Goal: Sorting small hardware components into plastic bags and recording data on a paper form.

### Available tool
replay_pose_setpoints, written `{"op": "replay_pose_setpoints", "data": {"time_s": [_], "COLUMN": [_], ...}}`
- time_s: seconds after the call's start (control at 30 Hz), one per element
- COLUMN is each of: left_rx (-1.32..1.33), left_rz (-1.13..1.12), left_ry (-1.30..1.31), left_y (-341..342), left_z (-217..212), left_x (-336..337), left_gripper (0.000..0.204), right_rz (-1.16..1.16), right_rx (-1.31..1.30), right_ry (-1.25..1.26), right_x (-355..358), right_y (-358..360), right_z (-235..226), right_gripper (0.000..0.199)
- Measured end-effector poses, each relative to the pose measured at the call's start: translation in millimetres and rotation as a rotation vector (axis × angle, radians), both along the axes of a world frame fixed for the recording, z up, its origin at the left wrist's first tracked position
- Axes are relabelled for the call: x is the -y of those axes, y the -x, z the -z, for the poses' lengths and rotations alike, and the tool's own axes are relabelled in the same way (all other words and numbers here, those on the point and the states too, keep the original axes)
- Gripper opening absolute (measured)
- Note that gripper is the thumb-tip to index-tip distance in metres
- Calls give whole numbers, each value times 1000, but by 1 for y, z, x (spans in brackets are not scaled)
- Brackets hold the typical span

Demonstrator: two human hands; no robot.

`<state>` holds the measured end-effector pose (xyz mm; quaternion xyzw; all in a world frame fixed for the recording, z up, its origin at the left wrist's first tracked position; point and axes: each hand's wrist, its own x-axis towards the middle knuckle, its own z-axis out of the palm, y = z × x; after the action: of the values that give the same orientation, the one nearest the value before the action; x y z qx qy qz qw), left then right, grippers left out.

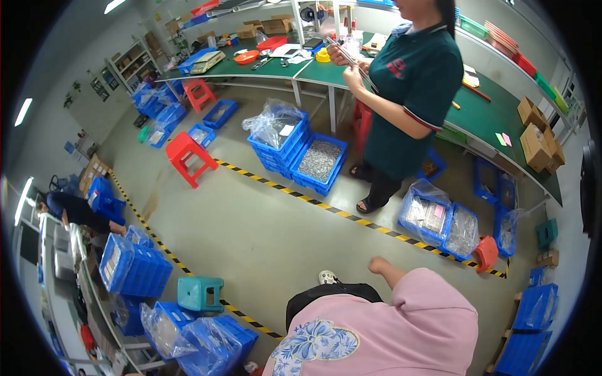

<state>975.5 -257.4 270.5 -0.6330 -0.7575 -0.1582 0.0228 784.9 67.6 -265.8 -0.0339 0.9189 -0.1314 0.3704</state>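
My right hand [378, 265] hangs in front of my pink sleeve, over the bare floor. It is small and rounded in the head view, and its fingers cannot be made out. No object shows in it, and it touches nothing that I can see. My left hand is out of view. Ahead stands a co-worker in a dark green shirt [411, 81], holding some thin, silvery strips [343, 50] in both hands. Blue crates with plastic-wrapped metal parts [426, 214] stand on the floor beyond my right hand.
Yellow-black floor tape [301, 195] crosses ahead. Behind it are a red stool [190, 156], stacked blue crates [279, 144] and a crate of small metal parts [320, 160]. A long green workbench [251, 71] lies farther back. A teal stool [200, 293] and more crates stand left, where another person [78, 210] bends.
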Motion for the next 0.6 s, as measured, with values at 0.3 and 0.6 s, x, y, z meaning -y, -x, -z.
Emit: {"op": "replay_pose_setpoints", "data": {"time_s": [0.3, 0.6], "left_rx": [-159, -284], "left_rz": [110, 245], "left_ry": [-171, -338], "left_y": [133, 262], "left_z": [11, 11], "left_x": [112, 265], "left_gripper": [24, 25], "right_rz": [149, 253], "right_rx": [-35, 328], "right_ry": [324, -166], "right_x": [156, 133], "right_y": [107, 79], "right_z": [-24, 138], "right_gripper": [29, 25]}}
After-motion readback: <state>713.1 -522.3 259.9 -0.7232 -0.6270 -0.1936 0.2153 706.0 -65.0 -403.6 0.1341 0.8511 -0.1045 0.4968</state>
